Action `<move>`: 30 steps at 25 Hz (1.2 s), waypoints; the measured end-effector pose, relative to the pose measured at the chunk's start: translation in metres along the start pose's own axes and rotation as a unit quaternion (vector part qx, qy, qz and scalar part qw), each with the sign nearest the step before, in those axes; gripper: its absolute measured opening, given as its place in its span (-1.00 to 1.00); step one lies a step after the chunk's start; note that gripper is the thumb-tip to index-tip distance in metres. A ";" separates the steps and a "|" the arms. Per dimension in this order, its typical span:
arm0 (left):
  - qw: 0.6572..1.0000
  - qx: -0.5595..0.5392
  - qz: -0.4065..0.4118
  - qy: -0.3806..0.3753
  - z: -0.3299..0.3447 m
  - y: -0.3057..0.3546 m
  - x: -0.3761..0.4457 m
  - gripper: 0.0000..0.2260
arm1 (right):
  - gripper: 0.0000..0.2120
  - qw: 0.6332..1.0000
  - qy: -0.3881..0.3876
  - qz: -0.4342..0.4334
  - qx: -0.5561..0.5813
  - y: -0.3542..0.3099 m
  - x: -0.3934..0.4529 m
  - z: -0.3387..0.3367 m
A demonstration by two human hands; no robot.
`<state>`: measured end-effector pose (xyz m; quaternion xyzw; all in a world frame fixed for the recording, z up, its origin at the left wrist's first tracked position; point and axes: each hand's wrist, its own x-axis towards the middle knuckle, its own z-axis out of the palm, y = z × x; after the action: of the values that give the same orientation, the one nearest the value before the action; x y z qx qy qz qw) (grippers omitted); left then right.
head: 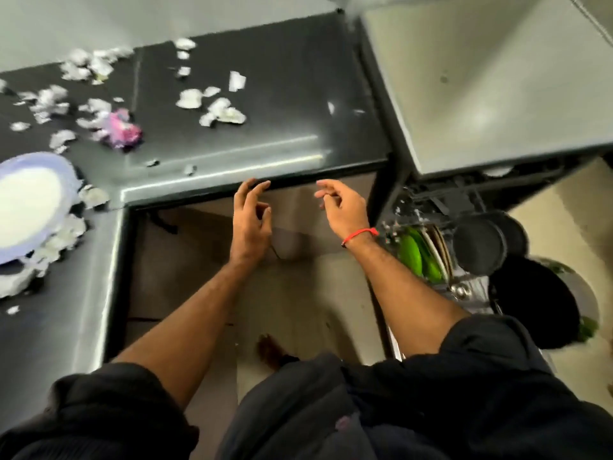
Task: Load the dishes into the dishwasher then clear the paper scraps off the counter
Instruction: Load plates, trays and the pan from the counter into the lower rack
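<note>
Fingers [262, 189] of the left hand [250, 224] are spread and loosely bent, tips at the front edge of the dark desk [265, 104]; nothing is held. Fingers of the right hand [341, 210], red thread at the wrist, are likewise relaxed and empty, raised just short of the same edge.

Paper scraps [215, 107] are scattered over the desk, thickest at the left, with 1 pink crumpled wrapper [124, 129] among them. A white plate [31, 207] is seen at the left edge of the desk, scraps around it, not yet loaded.

To the right, the dishwasher rack [428, 247] is pulled out; green plates [414, 254] and dark round pans [479, 247] are stood in it.

Step judged: loading, nearly done, 1 plate outstanding. Next move calls for a leftward reach, the plate gripped at its rim, then carried to a free rack slot. Scraps to be gathered afterwards.
</note>
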<state>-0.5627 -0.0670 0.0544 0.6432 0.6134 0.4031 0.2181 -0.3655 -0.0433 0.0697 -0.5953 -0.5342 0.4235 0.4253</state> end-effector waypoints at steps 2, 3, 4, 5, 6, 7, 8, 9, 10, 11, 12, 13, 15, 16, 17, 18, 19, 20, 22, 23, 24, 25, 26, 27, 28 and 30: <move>0.999 0.005 -0.008 0.050 -0.053 -0.025 0.006 -0.56 | -0.66 0.999 -0.034 -0.014 0.010 -0.033 0.013 0.055; 0.996 0.011 -0.019 0.081 -0.085 -0.041 0.008 -0.57 | -0.67 0.998 -0.055 -0.021 0.012 -0.051 0.020 0.087; 0.993 0.018 -0.039 0.111 -0.115 -0.055 0.009 -0.57 | -0.67 0.997 -0.074 -0.027 0.013 -0.067 0.024 0.118; 0.988 0.024 -0.066 0.139 -0.145 -0.072 0.010 -0.58 | -0.67 0.995 -0.096 -0.034 0.013 -0.083 0.029 0.150; 0.981 0.026 -0.091 0.167 -0.173 -0.089 0.008 -0.59 | -0.67 0.992 -0.120 -0.041 0.014 -0.098 0.032 0.180; 0.974 0.027 -0.115 0.192 -0.200 -0.107 0.004 -0.61 | -0.67 0.989 -0.142 -0.048 0.013 -0.111 0.032 0.209; 0.967 0.034 -0.136 0.215 -0.223 -0.124 0.000 -0.62 | -0.67 0.985 -0.163 -0.054 0.012 -0.122 0.031 0.236; 0.958 0.044 -0.159 0.234 -0.242 -0.140 -0.006 -0.63 | -0.68 0.982 -0.182 -0.059 0.011 -0.130 0.029 0.258; 0.949 0.053 -0.186 0.250 -0.259 -0.153 -0.011 -0.63 | -0.68 0.978 -0.199 -0.062 0.011 -0.134 0.028 0.277; 0.937 0.057 -0.219 0.266 -0.277 -0.165 -0.019 -0.63 | -0.68 0.973 -0.220 -0.064 0.007 -0.139 0.025 0.299; 0.925 0.057 -0.247 0.282 -0.292 -0.175 -0.027 -0.62 | -0.68 0.969 -0.240 -0.065 -0.001 -0.143 0.021 0.318; 0.915 0.057 -0.266 0.298 -0.306 -0.183 -0.034 -0.61 | -0.67 0.964 -0.259 -0.067 -0.010 -0.148 0.019 0.336; 0.898 0.049 -0.293 0.324 -0.330 -0.197 -0.044 -0.61 | -0.68 0.955 -0.287 -0.073 -0.028 -0.156 0.017 0.367; 0.891 0.044 -0.307 0.331 -0.338 -0.205 -0.047 -0.60 | -0.69 0.952 -0.296 -0.076 -0.039 -0.161 0.017 0.379; 0.884 0.035 -0.324 0.334 -0.345 -0.211 -0.048 -0.60 | -0.69 0.948 -0.304 -0.077 -0.051 -0.165 0.018 0.390; 0.878 0.023 -0.341 0.335 -0.349 -0.220 -0.049 -0.59 | -0.67 0.946 -0.309 -0.077 -0.062 -0.169 0.021 0.400; 0.874 0.011 -0.356 0.331 -0.353 -0.225 -0.049 -0.57 | -0.66 0.944 -0.312 -0.080 -0.074 -0.171 0.026 0.407; 0.873 0.001 -0.366 0.322 -0.357 -0.231 -0.048 -0.56 | -0.63 0.941 -0.318 -0.086 -0.085 -0.176 0.030 0.415; 0.879 -0.014 -0.369 0.301 -0.364 -0.231 -0.042 -0.58 | -0.57 0.936 -0.329 -0.084 -0.096 -0.187 0.041 0.429; 0.879 -0.023 -0.373 0.296 -0.367 -0.228 -0.038 -0.58 | -0.54 0.935 -0.336 -0.065 -0.089 -0.192 0.046 0.434; 0.875 -0.029 -0.381 0.297 -0.369 -0.227 -0.034 -0.58 | -0.47 0.936 -0.341 -0.034 -0.082 -0.194 0.052 0.439; 0.867 -0.030 -0.398 0.298 -0.370 -0.225 -0.030 -0.56 | -0.38 0.933 -0.351 -0.001 -0.079 -0.194 0.058 0.444; 0.861 -0.029 -0.412 0.298 -0.369 -0.228 -0.027 -0.56 | -0.29 0.927 -0.364 0.025 -0.082 -0.192 0.062 0.448; 0.852 -0.028 -0.429 0.298 -0.368 -0.229 -0.025 -0.55 | -0.21 0.921 -0.377 0.042 -0.087 -0.187 0.067 0.453; 0.841 -0.035 -0.444 0.306 -0.369 -0.231 -0.021 -0.55 | -0.17 0.916 -0.388 0.056 -0.086 -0.184 0.073 0.458; 0.813 -0.061 -0.474 0.332 -0.370 -0.236 -0.015 -0.56 | -0.15 0.908 -0.403 0.096 -0.065 -0.180 0.081 0.467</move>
<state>-0.9966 -0.1249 0.0821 0.0851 0.8514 0.4755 0.2044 -0.8572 0.0750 0.1074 -0.4487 -0.6269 0.6303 0.0912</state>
